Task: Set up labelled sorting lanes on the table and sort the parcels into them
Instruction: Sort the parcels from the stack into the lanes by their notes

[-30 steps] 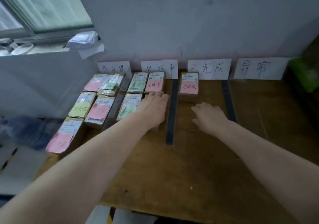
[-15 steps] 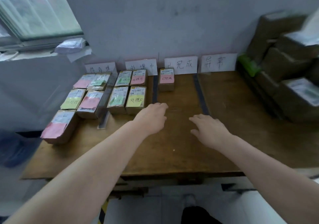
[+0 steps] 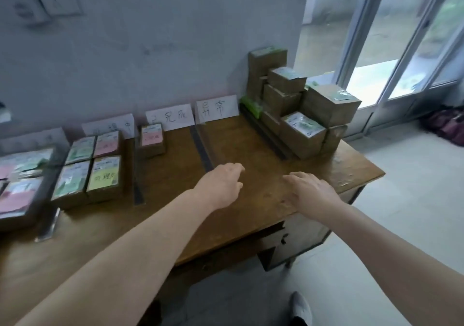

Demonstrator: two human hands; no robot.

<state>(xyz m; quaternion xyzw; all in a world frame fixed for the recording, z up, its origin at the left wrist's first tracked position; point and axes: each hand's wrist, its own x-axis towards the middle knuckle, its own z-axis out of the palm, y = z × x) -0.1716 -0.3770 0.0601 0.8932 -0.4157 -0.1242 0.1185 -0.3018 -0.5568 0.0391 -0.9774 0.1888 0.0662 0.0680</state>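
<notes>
Both my hands hover empty over the wooden table. My left hand hangs with loosely bent fingers near a dark tape strip. My right hand is spread flat by the table's right edge. White paper lane labels lean on the wall. Sorted brown parcels with coloured notes lie in the left lanes, and a single parcel with a pink note sits in the third lane. A stack of unsorted brown parcels stands at the far right of the table.
Another tape strip divides the lanes on the left, and a dark strip runs beside the stack. A green object lies behind the stack. Glass doors and light floor are to the right. My shoe shows below.
My view has swung right, bringing the parcel stack and the doors into sight. Both hands have drawn away from the sorted parcels and moved right, toward the stack, holding nothing.
</notes>
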